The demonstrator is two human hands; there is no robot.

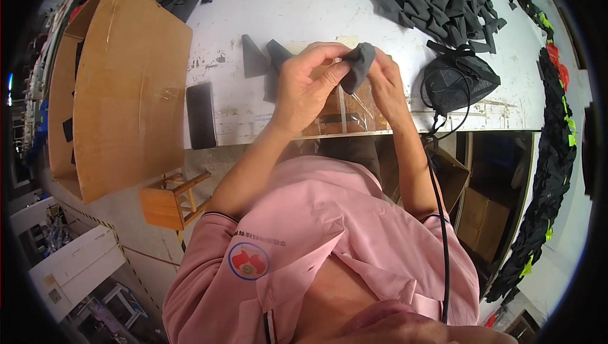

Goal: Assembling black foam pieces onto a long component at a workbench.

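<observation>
A small dark grey fabric piece [360, 67] is held up between my two hands above the table's near edge. It is curled, and its inside cannot be made out. My left hand [308, 84] pinches its left side with thumb and fingers. My right hand [387, 84] grips it from the right, the fingertips partly hidden behind the cloth. Left of my left hand, a flat grey fabric piece [254, 57] lies on the white table [247, 8]. Another grey piece [277, 54] is partly covered by that hand.
A big cardboard box [136, 90] stands at left, beside a black phone-like slab [202, 116]. Heaps of grey fabric pieces [437, 2] lie at the back. A black mesh bag [465, 81] with cords sits right. Below are a wooden stool [166, 208] and shelf boxes [484, 223].
</observation>
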